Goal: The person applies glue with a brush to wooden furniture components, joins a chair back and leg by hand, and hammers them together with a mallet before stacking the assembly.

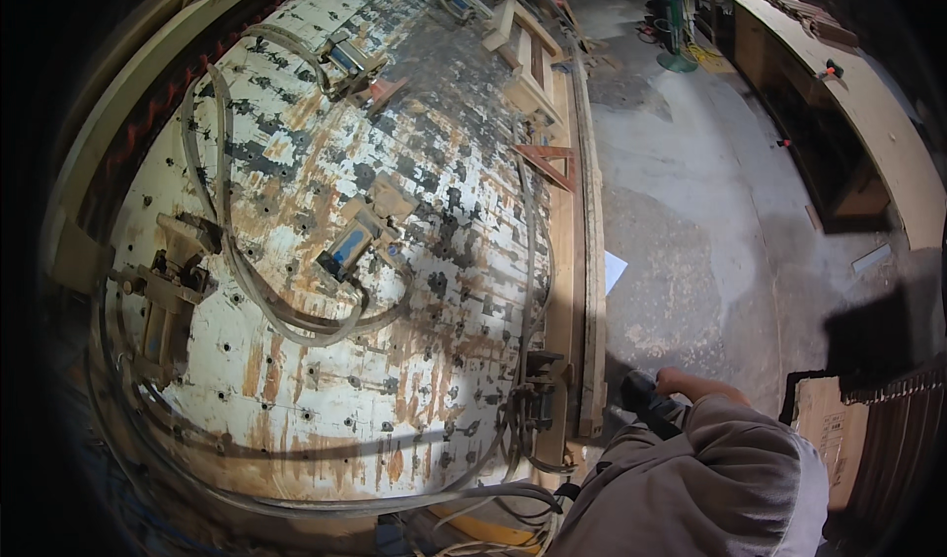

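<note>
My right hand (pixel 675 380) hangs low beside my grey sleeve at the lower right, over the concrete floor. Its fingers are small and partly hidden, so whether it holds anything cannot be made out. Close against it is a dark, rounded thing (pixel 643 391), perhaps a shoe or a tool. My left hand is out of sight. To the left spreads a large worn white table (pixel 296 379) with dark spots, holes and brown stains. Nearest to me on its edge sits a dark clamp-like fixture (pixel 543 394) with hoses.
Blue-marked clamping fixtures (pixel 347 246) and looping grey hoses (pixel 296 335) lie on the table. A reddish triangular square (pixel 548 165) and a wooden frame (pixel 528 54) rest along its right edge. A long workbench (pixel 873 93) curves along the far right; a cardboard box (pixel 831 434) stands beside me.
</note>
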Motion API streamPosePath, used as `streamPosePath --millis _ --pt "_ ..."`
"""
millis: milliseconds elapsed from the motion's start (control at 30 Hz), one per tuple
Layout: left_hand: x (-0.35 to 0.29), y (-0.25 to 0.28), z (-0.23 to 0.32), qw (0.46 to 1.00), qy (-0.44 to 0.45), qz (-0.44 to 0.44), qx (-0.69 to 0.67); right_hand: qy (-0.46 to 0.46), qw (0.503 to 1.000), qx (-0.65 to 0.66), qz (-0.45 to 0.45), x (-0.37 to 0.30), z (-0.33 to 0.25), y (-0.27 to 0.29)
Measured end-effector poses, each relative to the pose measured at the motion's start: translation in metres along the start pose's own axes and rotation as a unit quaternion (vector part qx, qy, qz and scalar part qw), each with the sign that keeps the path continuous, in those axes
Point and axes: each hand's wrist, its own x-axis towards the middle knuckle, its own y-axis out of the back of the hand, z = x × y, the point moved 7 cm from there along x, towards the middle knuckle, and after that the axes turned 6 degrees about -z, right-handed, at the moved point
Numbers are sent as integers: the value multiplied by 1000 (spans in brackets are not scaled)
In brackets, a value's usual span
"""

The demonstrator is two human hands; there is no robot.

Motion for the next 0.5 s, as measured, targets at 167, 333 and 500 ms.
streamPosePath --millis 167,333,500 --pt "5 1 0 996 29 -83 -33 -13 999 -33 -23 -3 2 1" --pt "-11 -17 -12 996 38 -46 -69 -41 998 31 -25 0 18 -14" --pt "-27 -31 -28 996 73 -15 -55 6 1000 -16 24 -7 14 -14"
